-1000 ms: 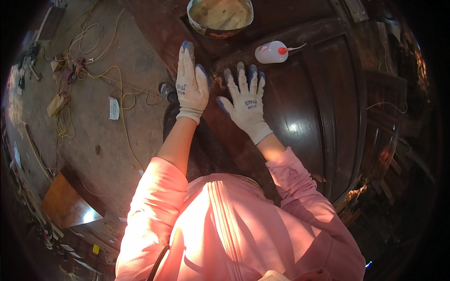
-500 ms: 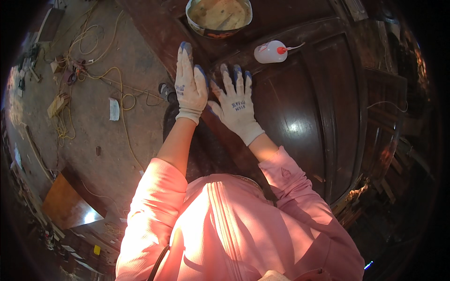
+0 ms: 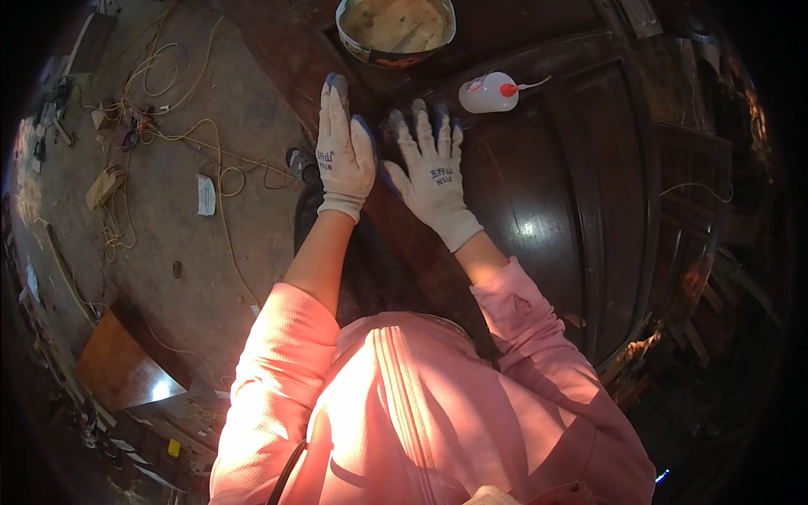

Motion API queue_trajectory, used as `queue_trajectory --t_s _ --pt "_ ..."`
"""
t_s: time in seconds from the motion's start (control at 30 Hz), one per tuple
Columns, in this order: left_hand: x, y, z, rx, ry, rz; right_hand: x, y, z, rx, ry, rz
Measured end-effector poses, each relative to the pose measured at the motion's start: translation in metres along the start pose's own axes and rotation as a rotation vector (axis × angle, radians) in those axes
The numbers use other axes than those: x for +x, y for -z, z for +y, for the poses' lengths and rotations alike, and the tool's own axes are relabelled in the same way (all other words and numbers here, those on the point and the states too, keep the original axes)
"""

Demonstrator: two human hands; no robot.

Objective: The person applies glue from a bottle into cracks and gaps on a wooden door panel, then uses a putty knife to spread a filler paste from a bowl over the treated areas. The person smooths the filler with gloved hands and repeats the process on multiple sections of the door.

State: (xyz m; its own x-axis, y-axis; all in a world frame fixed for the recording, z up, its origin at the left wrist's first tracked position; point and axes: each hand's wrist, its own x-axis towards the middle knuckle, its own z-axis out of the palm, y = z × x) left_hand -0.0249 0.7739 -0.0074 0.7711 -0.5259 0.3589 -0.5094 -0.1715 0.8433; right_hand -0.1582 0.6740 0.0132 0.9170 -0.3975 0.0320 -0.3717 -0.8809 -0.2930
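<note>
Both of my hands wear white work gloves with blue fingertips. My left hand (image 3: 342, 150) lies flat, fingers together, on the left edge of a dark glossy wooden door panel (image 3: 539, 194). Right beside it, my right hand (image 3: 431, 170) presses flat on the same panel with its fingers spread. Neither hand holds anything. A small white squeeze bottle (image 3: 490, 92) with a red nozzle lies on the wood just beyond my right hand.
A metal bowl (image 3: 396, 29) of yellowish paste stands at the panel's far end. Yellow cords (image 3: 156, 118), scraps and small tools litter the concrete floor on the left. A brown board (image 3: 118, 366) lies at lower left. Dark lumber is stacked at right.
My right hand has slid left across the panel until it sits close beside my left hand. The left hand has stayed put.
</note>
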Motion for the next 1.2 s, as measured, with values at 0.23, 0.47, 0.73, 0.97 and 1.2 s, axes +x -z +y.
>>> queue_trajectory --t_s 0.23,0.47,0.73,0.97,1.2 --pt "0.001 0.001 0.001 0.019 0.001 -0.02 0.008 0.002 -0.006 -0.138 0.071 -0.121" --pt "0.001 0.002 -0.001 0.04 -0.011 -0.016 -0.003 0.001 -0.001 -0.004 0.056 -0.044" --pt "0.001 0.003 0.0 0.028 -0.011 -0.024 0.002 0.0 -0.007 -0.077 0.052 -0.076" --pt "0.002 0.002 0.001 0.035 -0.014 -0.023 0.002 -0.002 0.002 -0.064 0.035 -0.058" --pt "0.0 0.002 -0.001 0.025 -0.017 -0.017 0.006 0.002 0.003 0.049 0.063 -0.068"
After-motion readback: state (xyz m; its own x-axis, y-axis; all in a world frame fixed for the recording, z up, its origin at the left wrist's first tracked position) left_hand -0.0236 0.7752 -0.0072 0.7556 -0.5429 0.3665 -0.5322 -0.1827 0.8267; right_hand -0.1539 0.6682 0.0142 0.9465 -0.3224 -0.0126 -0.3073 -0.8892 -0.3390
